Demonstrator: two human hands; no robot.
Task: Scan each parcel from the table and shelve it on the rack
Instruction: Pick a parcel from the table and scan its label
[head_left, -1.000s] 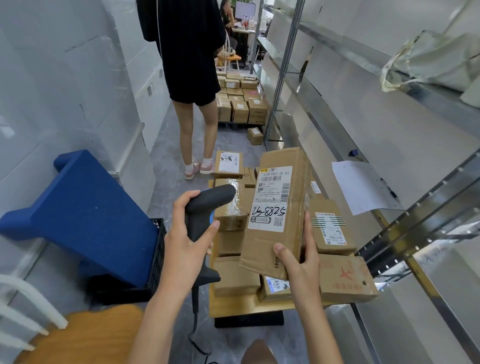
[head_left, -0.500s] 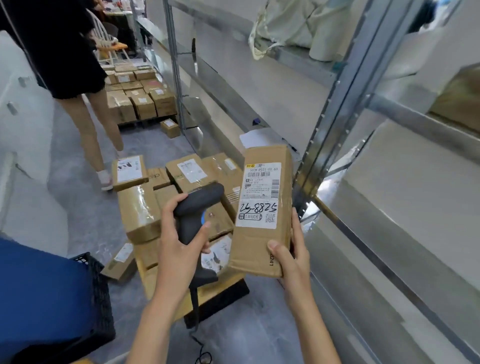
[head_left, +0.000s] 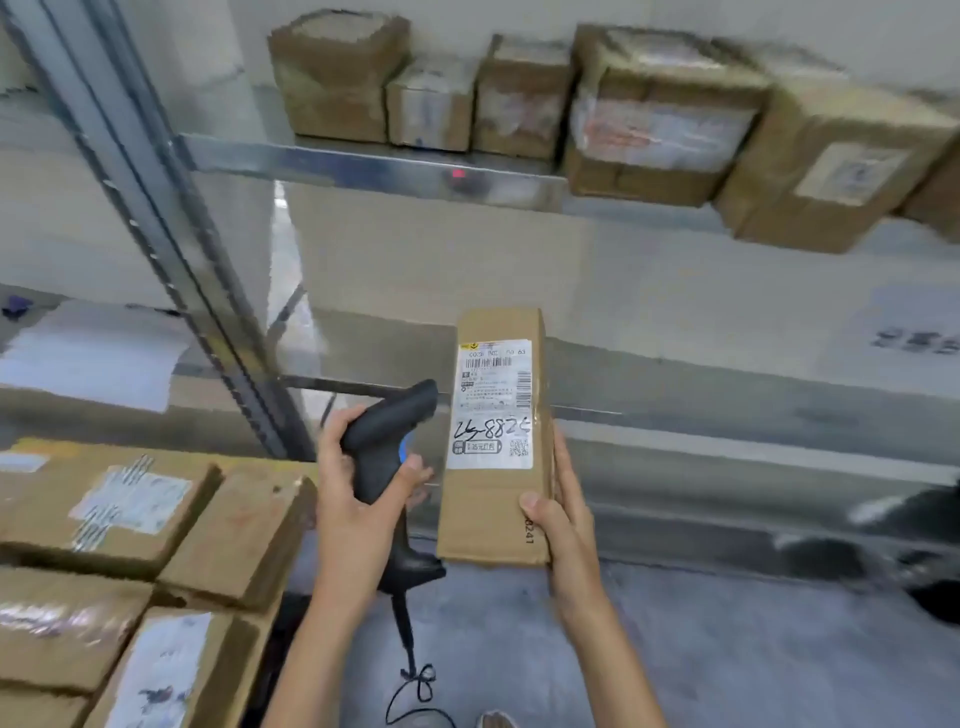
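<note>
parcel (head_left: 496, 441) in right hand (head_left: 563, 525), scanner (head_left: 384, 457) in left hand (head_left: 358, 499)

Head view, down toward rack (head_left: 363, 166)

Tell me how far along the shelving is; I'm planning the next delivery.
Done: several boxes already sit on the rack shelf. In hand: the right hand holds a labelled parcel, the left hand grips the scanner. Left: more parcels on the table.

Mid-frame, the left hand (head_left: 358, 512) grips a black handheld scanner (head_left: 384, 452); the right hand (head_left: 563, 525) holds an upright labelled brown cardboard parcel (head_left: 493, 441).
</note>
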